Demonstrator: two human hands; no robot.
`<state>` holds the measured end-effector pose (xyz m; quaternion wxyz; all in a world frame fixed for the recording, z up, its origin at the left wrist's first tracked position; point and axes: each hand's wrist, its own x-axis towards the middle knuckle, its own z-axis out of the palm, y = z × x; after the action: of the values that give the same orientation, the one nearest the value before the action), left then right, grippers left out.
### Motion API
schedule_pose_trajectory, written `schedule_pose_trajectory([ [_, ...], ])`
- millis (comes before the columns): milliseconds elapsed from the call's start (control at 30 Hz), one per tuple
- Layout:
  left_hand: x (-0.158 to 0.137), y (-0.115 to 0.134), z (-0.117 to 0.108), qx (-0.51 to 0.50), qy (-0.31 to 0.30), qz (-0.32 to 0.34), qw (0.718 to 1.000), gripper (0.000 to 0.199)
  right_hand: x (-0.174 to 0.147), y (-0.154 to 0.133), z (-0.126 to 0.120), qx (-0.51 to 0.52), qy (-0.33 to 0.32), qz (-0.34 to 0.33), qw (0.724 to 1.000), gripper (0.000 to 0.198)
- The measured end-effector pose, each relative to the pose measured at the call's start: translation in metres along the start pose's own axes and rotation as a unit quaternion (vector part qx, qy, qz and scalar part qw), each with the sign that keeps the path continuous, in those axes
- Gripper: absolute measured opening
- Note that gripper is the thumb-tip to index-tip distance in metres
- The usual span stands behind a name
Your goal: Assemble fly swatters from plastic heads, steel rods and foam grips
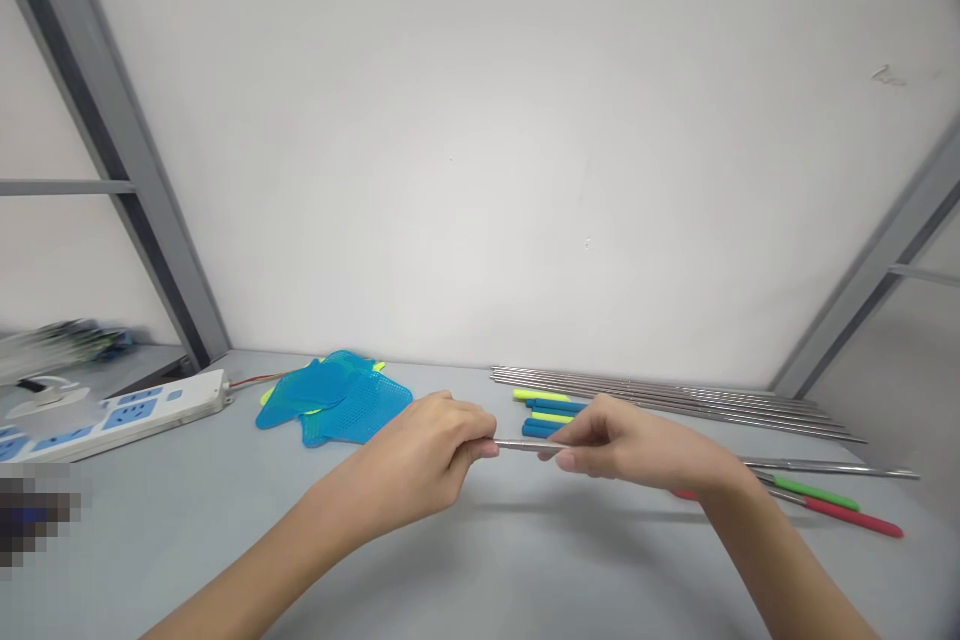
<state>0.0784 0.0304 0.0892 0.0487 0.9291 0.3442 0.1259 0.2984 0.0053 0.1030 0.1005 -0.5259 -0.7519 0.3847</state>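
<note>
Between my two hands runs a thin silver metal rod [521, 444], held roughly level above the grey table. My left hand [439, 445] is closed around the rod's left end, which its fingers hide. My right hand [622, 440] pinches the rod between thumb and fingers a short way to the right. Beyond my right wrist a silver length [840, 468] continues in the same line and looks like the same rod. Behind the right hand lie several blue and yellow grip tubes [551, 418], partly covered by it.
Several metal rods [675, 400] lie along the wall. Blue perforated plastic paddles [352, 405] are piled left, with yellow ones underneath. Rods with a green grip [817, 493] and a red grip [855, 517] lie right. A white power strip [180, 403] sits left. Metal posts [142, 150] frame the wall.
</note>
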Motion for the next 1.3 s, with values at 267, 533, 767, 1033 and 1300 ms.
schedule_pose_trajectory([
  [267,0.001,-0.001,0.004,-0.009,0.003,-0.015,1.000,0.028,0.000,0.005,0.000,0.000,-0.009,-0.028,1.000,0.026],
  [533,0.000,-0.003,0.005,-0.004,0.001,-0.024,1.000,0.029,0.002,0.002,0.001,0.006,-0.021,-0.021,1.000,0.028],
  [767,0.000,-0.002,0.006,-0.005,0.001,-0.037,0.999,0.031,0.004,0.005,0.003,0.007,-0.023,-0.033,0.999,0.028],
  [1033,-0.002,-0.001,0.000,-0.021,-0.017,-0.057,0.998,0.031,0.009,0.007,0.003,-0.009,-0.027,-0.040,0.999,0.029],
  [1300,-0.006,0.004,0.003,-0.069,-0.023,-0.041,0.997,0.029,0.012,0.008,0.007,-0.024,-0.031,-0.033,0.999,0.031],
])
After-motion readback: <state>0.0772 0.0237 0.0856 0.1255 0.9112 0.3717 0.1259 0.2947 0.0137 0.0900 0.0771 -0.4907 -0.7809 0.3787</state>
